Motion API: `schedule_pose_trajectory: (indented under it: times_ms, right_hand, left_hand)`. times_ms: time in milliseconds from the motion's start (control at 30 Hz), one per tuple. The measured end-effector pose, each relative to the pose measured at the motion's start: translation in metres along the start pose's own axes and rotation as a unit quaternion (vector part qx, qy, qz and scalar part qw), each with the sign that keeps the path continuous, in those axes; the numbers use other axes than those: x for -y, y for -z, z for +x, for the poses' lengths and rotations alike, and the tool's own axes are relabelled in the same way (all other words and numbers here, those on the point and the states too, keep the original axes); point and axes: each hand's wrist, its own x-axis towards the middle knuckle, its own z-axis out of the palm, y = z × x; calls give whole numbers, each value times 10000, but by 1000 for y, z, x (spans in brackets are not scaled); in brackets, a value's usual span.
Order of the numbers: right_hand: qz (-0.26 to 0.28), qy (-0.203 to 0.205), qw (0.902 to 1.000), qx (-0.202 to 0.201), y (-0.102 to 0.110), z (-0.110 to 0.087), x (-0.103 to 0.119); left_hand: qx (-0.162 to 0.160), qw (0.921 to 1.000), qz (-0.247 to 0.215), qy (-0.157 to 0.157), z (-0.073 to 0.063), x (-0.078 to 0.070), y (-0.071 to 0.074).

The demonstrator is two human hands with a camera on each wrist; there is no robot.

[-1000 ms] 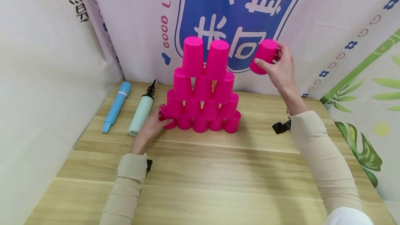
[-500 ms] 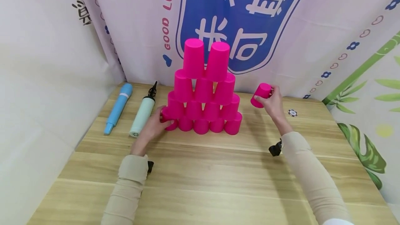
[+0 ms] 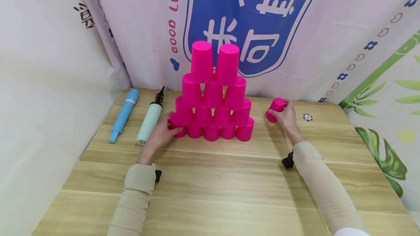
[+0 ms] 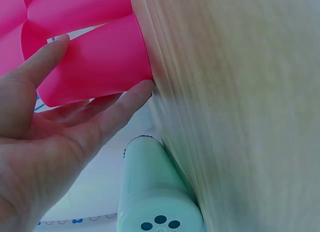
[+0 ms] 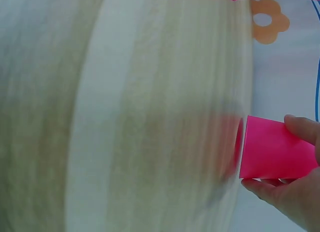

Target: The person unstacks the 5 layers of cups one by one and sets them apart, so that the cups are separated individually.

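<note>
Pink cups stand upside down in a stepped stack, two on its top row and several in the lower rows. My left hand rests around the leftmost bottom cup; its thumb is on one side and its fingers along the other in the left wrist view, where that cup shows close up. My right hand grips a separate pink cup right of the stack, mouth down. In the right wrist view, the rim of this cup is right at the tabletop, thumb and fingers on opposite sides.
On the wooden table, a mint-green hand pump lies just left of my left hand. A light-blue tube-shaped tool lies farther left. A round patterned chip lies right of my right hand. A printed cloth hangs behind.
My right hand has lowered its cup from beside the stack's top row down to the tabletop at the right. The left hand stays at the bottom-left cup, and the stack keeps its shape.
</note>
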Motion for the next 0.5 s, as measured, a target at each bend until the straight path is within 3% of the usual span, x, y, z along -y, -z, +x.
schedule_pose_trajectory:
  times_ms: [367,500]
  right_hand:
    - [53,-168,9997,157,-5,0,-9]
    - [45,221,9994,-268,-2,-10,-1]
  left_hand:
    - [-15,10000,79,51,-3,3,1]
    - [34,9999,127,3,-2,0,2]
